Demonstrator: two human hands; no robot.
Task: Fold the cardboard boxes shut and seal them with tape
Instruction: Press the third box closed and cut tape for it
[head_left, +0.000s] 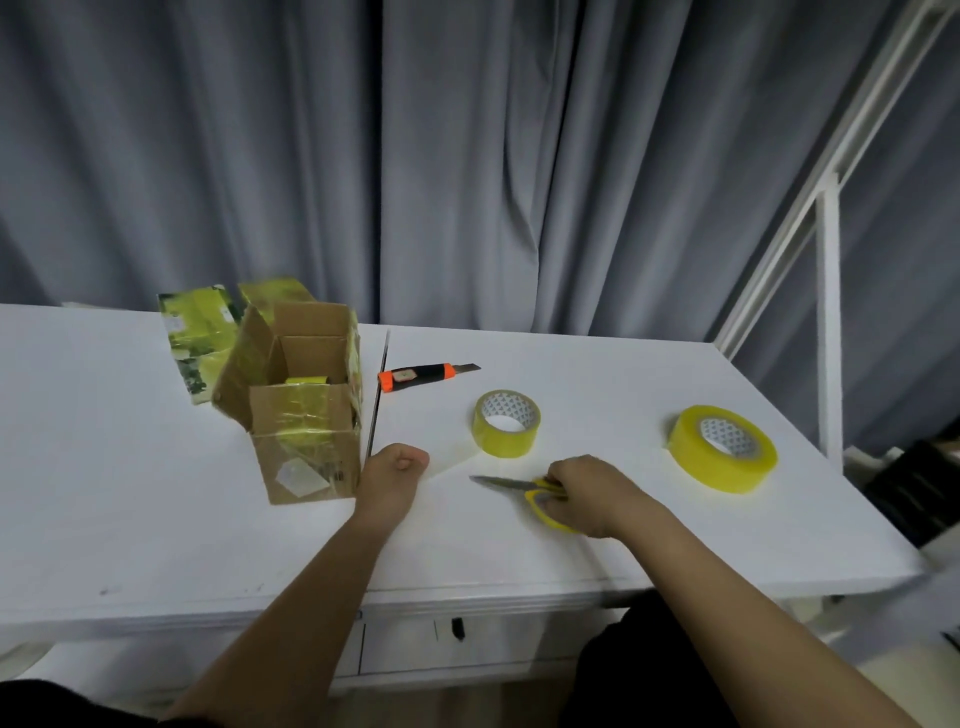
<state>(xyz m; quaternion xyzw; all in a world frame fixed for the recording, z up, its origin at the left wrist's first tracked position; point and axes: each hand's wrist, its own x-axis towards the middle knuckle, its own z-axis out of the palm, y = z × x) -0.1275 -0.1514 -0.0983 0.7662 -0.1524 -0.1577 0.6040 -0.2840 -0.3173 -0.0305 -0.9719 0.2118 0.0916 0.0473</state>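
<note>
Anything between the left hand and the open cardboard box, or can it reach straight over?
Nothing visible does. The left hand sits just right of the open cardboard box, with only bare table between them.

no readable text, label on cardboard box (298, 475) blurred, tape-roll core (506, 410) print illegible

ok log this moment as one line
left hand curled, empty, beside open box | right hand on scissors | two tape rolls and knife untouched | box unsealed
</note>
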